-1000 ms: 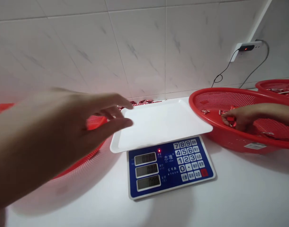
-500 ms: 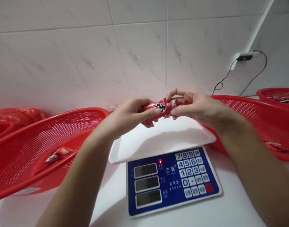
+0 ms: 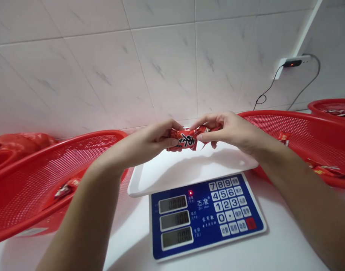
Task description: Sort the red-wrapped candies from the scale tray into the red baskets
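My left hand (image 3: 150,141) and my right hand (image 3: 226,133) meet above a white tray (image 3: 167,177), both gripping a red wrapped sweet (image 3: 183,139). Its wrapper bears a large black printed character and crinkled ends. The sweet hangs just above the tray without touching it. The tray rests on a digital weighing scale with a blue keypad panel (image 3: 206,218). All of its displays read zeros.
Red mesh baskets stand on both sides of the scale: the left basket (image 3: 56,158) and right basket (image 3: 310,131), each holding loose wrapped sweets (image 3: 66,188). Another red basket (image 3: 330,107) sits behind at the right. Tiled wall behind; plugged-in socket adapter (image 3: 292,64) with cables.
One second ago my right hand was in the right basket and my left hand was open over the tray. Both hands now hold the sweet, turned so its printed character faces me.
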Demonstrator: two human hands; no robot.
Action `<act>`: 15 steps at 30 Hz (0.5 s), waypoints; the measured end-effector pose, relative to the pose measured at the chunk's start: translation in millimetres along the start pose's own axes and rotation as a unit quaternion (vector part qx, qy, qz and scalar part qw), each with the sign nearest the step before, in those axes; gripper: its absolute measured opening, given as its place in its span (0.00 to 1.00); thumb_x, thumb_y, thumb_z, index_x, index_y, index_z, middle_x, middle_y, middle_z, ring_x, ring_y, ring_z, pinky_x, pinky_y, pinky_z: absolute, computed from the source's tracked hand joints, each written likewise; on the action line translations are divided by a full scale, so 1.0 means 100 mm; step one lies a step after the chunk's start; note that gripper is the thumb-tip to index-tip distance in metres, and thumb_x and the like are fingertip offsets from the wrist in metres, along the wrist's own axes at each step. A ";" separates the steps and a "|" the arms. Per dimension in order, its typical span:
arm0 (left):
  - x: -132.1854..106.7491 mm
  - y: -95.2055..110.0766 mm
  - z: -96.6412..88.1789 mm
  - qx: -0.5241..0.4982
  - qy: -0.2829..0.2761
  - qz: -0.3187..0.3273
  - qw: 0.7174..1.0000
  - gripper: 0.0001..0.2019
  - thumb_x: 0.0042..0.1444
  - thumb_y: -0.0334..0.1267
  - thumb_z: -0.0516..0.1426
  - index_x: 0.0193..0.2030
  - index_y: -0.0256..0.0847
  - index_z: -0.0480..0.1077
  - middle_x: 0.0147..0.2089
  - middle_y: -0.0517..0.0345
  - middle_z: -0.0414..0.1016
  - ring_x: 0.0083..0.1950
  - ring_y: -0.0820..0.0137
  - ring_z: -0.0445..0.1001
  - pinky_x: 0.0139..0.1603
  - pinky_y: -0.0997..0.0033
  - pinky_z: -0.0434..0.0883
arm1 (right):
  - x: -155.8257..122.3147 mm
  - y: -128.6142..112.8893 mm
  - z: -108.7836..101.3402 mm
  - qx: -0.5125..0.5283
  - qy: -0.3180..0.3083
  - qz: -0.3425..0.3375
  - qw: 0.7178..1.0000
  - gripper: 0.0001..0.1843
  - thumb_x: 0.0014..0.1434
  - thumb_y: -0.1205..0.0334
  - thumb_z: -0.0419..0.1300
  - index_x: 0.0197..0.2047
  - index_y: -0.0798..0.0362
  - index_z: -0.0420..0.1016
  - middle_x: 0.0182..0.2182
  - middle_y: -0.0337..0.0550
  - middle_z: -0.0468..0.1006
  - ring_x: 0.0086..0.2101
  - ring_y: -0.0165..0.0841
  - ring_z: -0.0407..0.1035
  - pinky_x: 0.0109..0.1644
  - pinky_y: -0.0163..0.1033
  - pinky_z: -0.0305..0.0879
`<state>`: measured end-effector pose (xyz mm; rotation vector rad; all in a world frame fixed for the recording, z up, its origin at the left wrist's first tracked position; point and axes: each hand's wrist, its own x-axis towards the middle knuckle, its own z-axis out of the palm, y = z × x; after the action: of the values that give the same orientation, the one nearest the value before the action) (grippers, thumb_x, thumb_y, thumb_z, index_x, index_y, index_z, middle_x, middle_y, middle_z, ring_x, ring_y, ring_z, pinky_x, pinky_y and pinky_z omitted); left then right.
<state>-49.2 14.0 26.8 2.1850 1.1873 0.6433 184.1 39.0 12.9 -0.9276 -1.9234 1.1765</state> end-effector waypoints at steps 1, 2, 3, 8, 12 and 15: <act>0.00 -0.01 -0.01 0.002 -0.001 0.012 1.000 0.09 0.66 0.40 0.55 0.49 0.42 0.71 0.47 0.52 0.84 0.47 0.65 0.81 0.45 0.62 0.77 | 0.00 -0.01 0.00 -0.006 0.004 0.000 1.000 0.14 0.57 0.68 0.67 0.47 0.56 0.82 0.32 0.45 0.84 0.33 0.32 0.75 0.33 0.35 0.69; 0.00 -0.02 -0.01 0.005 0.003 0.018 1.000 0.09 0.66 0.40 0.56 0.49 0.42 0.71 0.47 0.53 0.84 0.47 0.65 0.81 0.44 0.63 0.76 | -0.01 -0.01 -0.01 -0.011 0.007 0.000 1.000 0.14 0.56 0.68 0.67 0.47 0.56 0.83 0.32 0.45 0.84 0.33 0.32 0.75 0.33 0.35 0.69; 0.00 -0.04 0.00 0.007 0.014 0.019 1.000 0.08 0.65 0.39 0.56 0.49 0.43 0.71 0.47 0.53 0.84 0.47 0.65 0.81 0.44 0.63 0.76 | -0.01 -0.01 -0.01 -0.014 0.010 0.001 1.000 0.14 0.56 0.69 0.67 0.47 0.56 0.83 0.32 0.45 0.84 0.33 0.32 0.76 0.33 0.35 0.69; 0.04 -0.08 0.05 0.021 0.123 0.023 0.992 0.07 0.61 0.41 0.61 0.40 0.43 0.68 0.44 0.52 0.85 0.49 0.60 0.83 0.46 0.61 0.77 | -0.02 -0.01 -0.06 -0.023 0.063 0.008 0.998 0.15 0.55 0.68 0.70 0.47 0.56 0.83 0.31 0.44 0.83 0.30 0.32 0.76 0.31 0.35 0.70; 0.10 -0.13 0.09 0.160 0.179 0.036 0.970 0.08 0.59 0.39 0.61 0.33 0.43 0.66 0.45 0.53 0.82 0.47 0.60 0.81 0.45 0.61 0.74 | -0.03 -0.02 -0.11 -0.011 0.123 0.003 0.992 0.19 0.53 0.65 0.74 0.48 0.55 0.81 0.27 0.42 0.81 0.26 0.31 0.74 0.28 0.36 0.68; 0.13 -0.19 0.07 0.271 0.060 -0.006 0.961 0.03 0.56 0.37 0.62 0.34 0.43 0.72 0.45 0.56 0.80 0.45 0.62 0.78 0.42 0.64 0.71 | -0.03 -0.05 -0.12 0.027 0.117 -0.005 0.993 0.28 0.48 0.66 0.77 0.52 0.53 0.77 0.30 0.42 0.83 0.26 0.32 0.75 0.26 0.35 0.65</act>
<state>-49.4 31.7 11.0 2.6085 1.5857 0.4873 195.2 40.0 20.9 -0.9798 -1.6995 1.0572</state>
